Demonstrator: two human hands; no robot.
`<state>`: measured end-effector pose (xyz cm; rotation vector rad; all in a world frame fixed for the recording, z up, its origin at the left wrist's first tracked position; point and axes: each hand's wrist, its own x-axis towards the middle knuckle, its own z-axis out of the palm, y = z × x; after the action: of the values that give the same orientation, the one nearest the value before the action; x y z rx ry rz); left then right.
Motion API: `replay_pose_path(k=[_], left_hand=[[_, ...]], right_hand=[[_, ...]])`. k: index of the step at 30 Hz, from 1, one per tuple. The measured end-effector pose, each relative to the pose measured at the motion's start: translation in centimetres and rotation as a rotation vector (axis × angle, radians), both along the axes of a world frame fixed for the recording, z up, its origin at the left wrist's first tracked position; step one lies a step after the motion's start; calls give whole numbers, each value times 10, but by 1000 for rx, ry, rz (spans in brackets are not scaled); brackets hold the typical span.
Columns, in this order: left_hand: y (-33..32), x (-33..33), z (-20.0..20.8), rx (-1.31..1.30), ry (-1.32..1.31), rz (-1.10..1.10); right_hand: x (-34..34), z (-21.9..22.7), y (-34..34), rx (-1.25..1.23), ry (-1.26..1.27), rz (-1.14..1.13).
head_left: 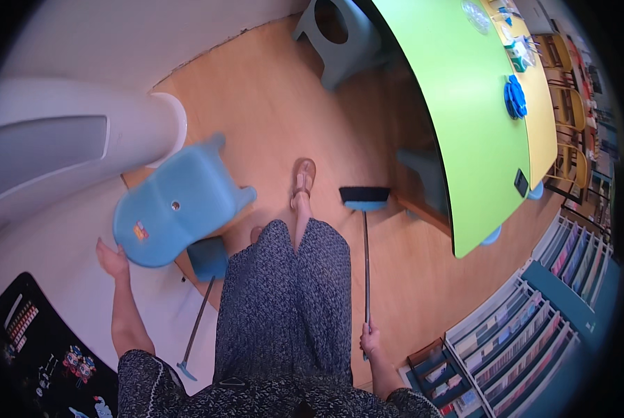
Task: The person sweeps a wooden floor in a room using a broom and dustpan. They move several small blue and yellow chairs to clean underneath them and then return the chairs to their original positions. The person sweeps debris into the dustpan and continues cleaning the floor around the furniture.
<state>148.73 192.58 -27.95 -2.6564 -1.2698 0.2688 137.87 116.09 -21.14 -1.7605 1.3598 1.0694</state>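
Two hands are busy here: the left hand [111, 259], at centre left of the frame, closes its fingers on the edge of a light blue plastic chair [173, 203] tipped up off the wooden floor [277, 104]. The right hand [370, 339], lower centre, is clamped round the thin handle of a broom [365, 198], whose dark bristles rest on the floor beside a sandalled foot [302, 180]. A long-handled dustpan [207, 259] stands just below the chair, and a green table [465, 118] fills the upper right.
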Motion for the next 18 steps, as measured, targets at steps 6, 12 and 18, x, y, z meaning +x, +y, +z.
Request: replay_pose_path(k=[6, 12, 18], left_hand=[[88, -164, 0, -207, -39, 533], [16, -106, -16, -754, -432, 841], [10, -71, -79, -1179, -802, 892]], right_hand=[[-43, 51, 1, -67, 42, 193], [15, 6, 48, -67, -249, 332], [152, -157, 114, 74, -672, 671]])
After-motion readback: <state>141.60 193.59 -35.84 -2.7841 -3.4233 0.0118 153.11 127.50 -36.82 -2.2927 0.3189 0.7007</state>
